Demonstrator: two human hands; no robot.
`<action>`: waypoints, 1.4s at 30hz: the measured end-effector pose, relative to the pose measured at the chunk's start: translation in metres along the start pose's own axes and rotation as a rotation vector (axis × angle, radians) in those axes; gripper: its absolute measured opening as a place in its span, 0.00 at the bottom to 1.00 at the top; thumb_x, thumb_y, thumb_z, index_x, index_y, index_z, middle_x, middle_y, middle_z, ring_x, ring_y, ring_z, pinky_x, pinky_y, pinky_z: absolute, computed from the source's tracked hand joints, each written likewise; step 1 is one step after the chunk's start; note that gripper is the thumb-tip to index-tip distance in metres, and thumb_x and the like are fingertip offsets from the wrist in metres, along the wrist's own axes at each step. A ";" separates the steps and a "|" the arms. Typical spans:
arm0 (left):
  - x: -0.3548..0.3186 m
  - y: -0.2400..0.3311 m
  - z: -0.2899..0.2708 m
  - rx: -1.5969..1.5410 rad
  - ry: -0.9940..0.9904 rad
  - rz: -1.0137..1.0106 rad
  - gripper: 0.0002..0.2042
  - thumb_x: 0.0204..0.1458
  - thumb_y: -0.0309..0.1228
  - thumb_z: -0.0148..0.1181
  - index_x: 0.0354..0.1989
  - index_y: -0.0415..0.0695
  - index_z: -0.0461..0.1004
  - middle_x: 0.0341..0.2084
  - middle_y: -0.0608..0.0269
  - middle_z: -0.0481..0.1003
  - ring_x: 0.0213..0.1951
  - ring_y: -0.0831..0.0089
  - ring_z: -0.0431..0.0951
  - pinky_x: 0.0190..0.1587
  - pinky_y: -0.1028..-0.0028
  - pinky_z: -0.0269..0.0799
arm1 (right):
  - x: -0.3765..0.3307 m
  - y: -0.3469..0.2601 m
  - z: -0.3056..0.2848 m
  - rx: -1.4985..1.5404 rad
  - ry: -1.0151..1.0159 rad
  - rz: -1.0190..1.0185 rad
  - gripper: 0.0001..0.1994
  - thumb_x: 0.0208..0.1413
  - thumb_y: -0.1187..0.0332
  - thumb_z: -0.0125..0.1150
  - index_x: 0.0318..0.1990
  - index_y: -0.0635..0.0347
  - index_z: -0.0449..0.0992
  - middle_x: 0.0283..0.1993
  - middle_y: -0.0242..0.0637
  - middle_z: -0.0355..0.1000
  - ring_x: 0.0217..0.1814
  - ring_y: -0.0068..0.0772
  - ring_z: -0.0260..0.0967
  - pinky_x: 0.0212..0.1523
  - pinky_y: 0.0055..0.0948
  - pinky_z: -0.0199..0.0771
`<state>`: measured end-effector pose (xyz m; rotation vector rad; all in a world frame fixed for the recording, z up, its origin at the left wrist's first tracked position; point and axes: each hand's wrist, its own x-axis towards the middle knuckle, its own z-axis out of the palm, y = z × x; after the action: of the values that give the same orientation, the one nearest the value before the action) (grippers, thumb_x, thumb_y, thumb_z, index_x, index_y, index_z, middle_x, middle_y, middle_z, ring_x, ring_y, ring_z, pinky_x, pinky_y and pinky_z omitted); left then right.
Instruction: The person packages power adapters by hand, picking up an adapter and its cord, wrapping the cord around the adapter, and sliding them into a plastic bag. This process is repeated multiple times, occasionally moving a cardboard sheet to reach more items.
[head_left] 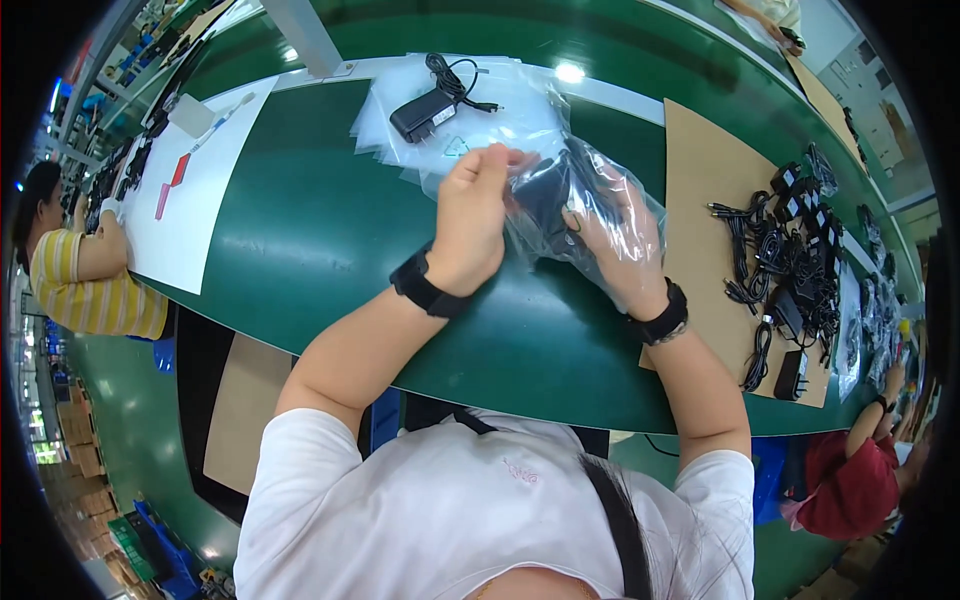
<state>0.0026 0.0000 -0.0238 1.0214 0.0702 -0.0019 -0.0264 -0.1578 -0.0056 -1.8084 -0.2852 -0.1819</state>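
Over the green table, a clear plastic bag [648, 215] covers my right hand [618, 235] as far as the wrist. Inside the bag is a black power adapter [540, 192], partly hidden by glare on the film; the fingers of my right hand curl round it. My left hand [474, 210] is closed in a pinch at the bag's left side, next to the adapter. Just beyond my hands lies a stack of flat clear bags [385, 95]. On top of that stack rests another black power adapter [423, 115] with its cable coiled.
A brown cardboard sheet [690, 210] on the right bears a heap of black adapters and cables [790, 240]. White paper [215, 180] on the left holds red and pink strips. A metal post [303, 40] rises at the back. Co-workers sit at both sides.
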 end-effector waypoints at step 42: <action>0.005 0.023 -0.005 -0.294 -0.266 -0.212 0.14 0.45 0.17 0.55 0.43 0.37 0.69 0.34 0.58 0.74 0.38 0.68 0.75 0.45 0.70 0.71 | 0.031 0.033 -0.042 0.649 0.162 0.148 0.31 0.58 0.57 0.50 0.65 0.53 0.46 0.59 0.40 0.57 0.58 0.33 0.57 0.53 0.33 0.63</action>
<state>0.0083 0.0167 -0.0074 0.7092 -0.0632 -0.3125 0.0133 -0.2029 -0.0170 -1.1573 -0.0772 -0.1124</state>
